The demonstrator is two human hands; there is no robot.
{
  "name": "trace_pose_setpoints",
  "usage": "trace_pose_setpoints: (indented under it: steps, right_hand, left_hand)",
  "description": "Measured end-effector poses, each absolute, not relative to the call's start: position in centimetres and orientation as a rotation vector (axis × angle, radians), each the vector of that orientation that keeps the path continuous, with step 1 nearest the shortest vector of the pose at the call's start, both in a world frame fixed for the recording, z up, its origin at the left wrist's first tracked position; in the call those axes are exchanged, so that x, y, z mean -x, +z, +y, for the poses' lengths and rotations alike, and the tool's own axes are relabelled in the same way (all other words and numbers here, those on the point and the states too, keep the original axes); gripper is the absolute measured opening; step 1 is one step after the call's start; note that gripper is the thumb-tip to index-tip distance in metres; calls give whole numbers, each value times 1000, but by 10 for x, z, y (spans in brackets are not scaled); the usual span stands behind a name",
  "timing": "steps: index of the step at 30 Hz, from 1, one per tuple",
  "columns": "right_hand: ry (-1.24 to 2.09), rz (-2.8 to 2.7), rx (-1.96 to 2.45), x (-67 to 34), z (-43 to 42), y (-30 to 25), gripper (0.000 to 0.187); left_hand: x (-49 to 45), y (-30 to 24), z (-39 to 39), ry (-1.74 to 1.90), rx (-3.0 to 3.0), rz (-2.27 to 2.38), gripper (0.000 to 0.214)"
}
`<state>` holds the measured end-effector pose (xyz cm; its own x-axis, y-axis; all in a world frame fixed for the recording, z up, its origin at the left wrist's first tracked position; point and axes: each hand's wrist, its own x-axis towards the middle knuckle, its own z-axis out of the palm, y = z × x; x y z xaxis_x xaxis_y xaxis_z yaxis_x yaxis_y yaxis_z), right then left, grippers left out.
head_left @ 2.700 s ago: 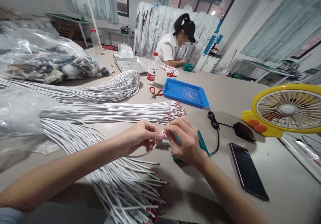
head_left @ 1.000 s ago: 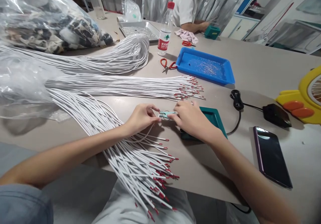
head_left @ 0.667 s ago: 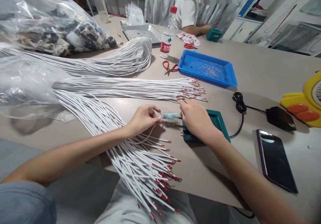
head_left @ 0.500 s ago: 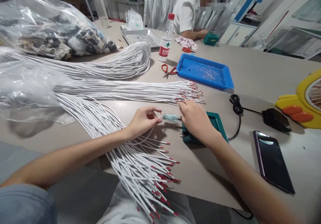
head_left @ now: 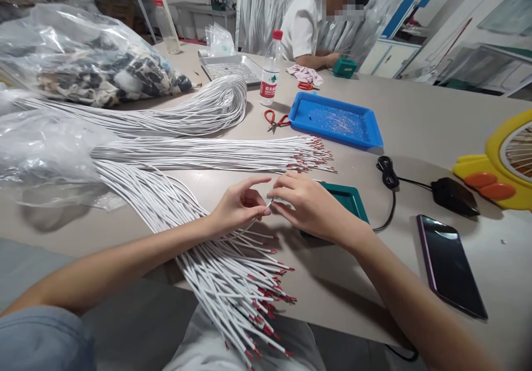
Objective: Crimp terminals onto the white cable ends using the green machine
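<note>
My left hand pinches the end of one white wire that loops down from the fingers. My right hand meets it fingertip to fingertip, pinched on the same wire tip. Both hands hover above the table just left of a small teal tray. Below them a fan of white wires with red tips spills over the table's near edge. A second, straight bundle of red-tipped wires lies just beyond the hands.
A blue tray, red-handled pliers and a water bottle lie farther back. A black phone, a black adapter with cord and a yellow fan sit at right. Plastic bags fill the left. Another person sits across.
My right hand has come away from the teal tray's edge and closed in on the left hand. The small clear piece held out between the hands no longer shows.
</note>
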<state>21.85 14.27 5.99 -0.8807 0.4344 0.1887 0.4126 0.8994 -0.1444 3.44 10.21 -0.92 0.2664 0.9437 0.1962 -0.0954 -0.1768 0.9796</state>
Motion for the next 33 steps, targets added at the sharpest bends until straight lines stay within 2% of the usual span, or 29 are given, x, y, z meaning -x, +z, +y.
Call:
trace_pose_setpoints:
  steps: [5, 10, 14, 19, 21, 24, 25, 33]
  right_hand:
    - [174, -2876, 635, -221, 143, 63, 16]
    - [128, -2929, 615, -223, 143, 65, 19]
    - [9, -2886, 676, -232, 149, 77, 21]
    - [18, -2552, 770, -244, 152, 94, 14]
    - [43, -2473, 732, -243, 149, 95, 13]
    - [25, -2420, 709, -241, 145, 94, 12]
    - [17, -2403, 713, -241, 145, 94, 12]
    - [90, -2263, 745, -246, 141, 99, 11]
  left_hand:
    - [-34, -10, 103, 1165, -1402, 850, 58]
    - [-35, -11, 106, 1022, -1248, 847, 32]
    - [-34, -7, 102, 918, -1207, 841, 28]
    - [-23, 10, 101, 395, -1438, 574, 38]
    - [-13, 14, 111, 375, -1712, 810, 35]
    - [6, 12, 136, 448, -2223, 1647, 24]
    - [12, 9, 144, 442, -2263, 1788, 25]
    - [21, -11, 158, 456, -2331, 1906, 22]
